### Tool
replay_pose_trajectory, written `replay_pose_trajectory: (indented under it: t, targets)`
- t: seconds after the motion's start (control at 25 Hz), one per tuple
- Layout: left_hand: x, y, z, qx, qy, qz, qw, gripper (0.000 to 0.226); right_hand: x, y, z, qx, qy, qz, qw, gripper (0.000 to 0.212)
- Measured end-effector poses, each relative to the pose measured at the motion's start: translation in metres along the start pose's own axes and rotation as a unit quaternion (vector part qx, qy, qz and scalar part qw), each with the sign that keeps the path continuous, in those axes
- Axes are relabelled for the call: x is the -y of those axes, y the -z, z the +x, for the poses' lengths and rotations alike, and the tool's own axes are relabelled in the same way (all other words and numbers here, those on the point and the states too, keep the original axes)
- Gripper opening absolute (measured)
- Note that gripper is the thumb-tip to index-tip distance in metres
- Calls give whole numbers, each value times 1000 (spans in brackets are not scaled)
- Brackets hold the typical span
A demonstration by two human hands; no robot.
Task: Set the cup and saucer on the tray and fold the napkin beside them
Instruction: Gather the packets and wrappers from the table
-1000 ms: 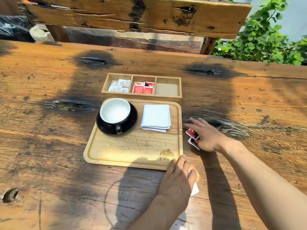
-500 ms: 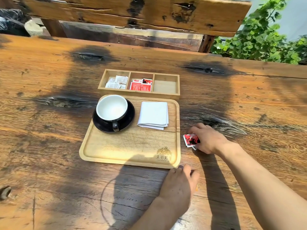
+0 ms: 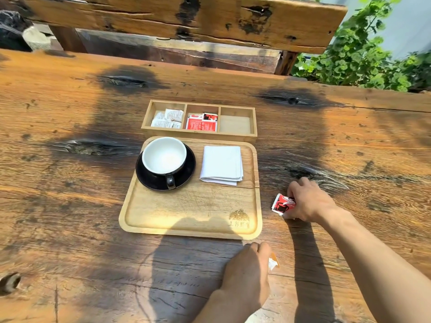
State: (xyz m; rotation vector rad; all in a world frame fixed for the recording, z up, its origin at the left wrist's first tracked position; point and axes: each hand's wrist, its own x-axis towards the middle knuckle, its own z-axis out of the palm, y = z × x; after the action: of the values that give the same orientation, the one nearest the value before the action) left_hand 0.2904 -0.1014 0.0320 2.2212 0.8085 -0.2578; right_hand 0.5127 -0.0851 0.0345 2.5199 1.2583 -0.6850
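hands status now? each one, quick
Left hand: closed on a small white packet.
Right hand: closed on red sachets.

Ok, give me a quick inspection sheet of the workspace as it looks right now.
Surface: weathered wooden table, dark knots, partly in shadow.
Job's things: cup on saucer, both on the tray; folded napkin beside them on the tray.
Clutter: three-compartment box behind the tray; white packets left, red packets middle, right compartment empty.
Hands: right hand closed on a red packet; left hand closed over a white and orange packet.
Cables: nothing seen.
Surroundings: wooden bench behind the table, green plants at right.
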Motion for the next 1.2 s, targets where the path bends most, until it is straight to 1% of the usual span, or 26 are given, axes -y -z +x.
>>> replay_pose_trajectory:
  t: [0.12,0.2,0.28,0.36,0.48,0.6,0.72,0.8,0.88,1.0,1.2]
  targets:
    - [12,7,-5,-19,23,-82,996,37,0,-1,-7,9,-4,37,999,51]
    - [23,12,-9,-29,34,-134,990,39,-2,-6,-13,14,5,40,999,45]
    - [33,21,-13,-39,38,-171,984,39,-1,-9,-17,16,13,45,999,32]
    - [44,31,-15,-46,50,-203,977,38,2,-9,-20,28,3,72,997,17]
    - [60,48,-12,-47,79,-245,965,39,8,-2,-24,41,-25,101,994,25]
    - [77,76,-10,-69,107,-304,944,38,19,13,-29,0,-26,133,991,15]
    - [88,117,-10,-98,104,-350,926,38,39,35,-30,-53,-30,224,973,14]
    - [93,145,-10,-125,83,-375,915,38,54,45,-24,-97,-44,294,950,16]
    - [102,175,-4,-157,76,-397,901,35,74,57,-15,-126,-50,388,912,22]
    - [123,218,13,-203,86,-406,887,28,109,74,3,-125,-59,546,826,25]
    - [162,272,52,-268,86,-411,867,10,162,90,38,-107,-98,677,722,23]
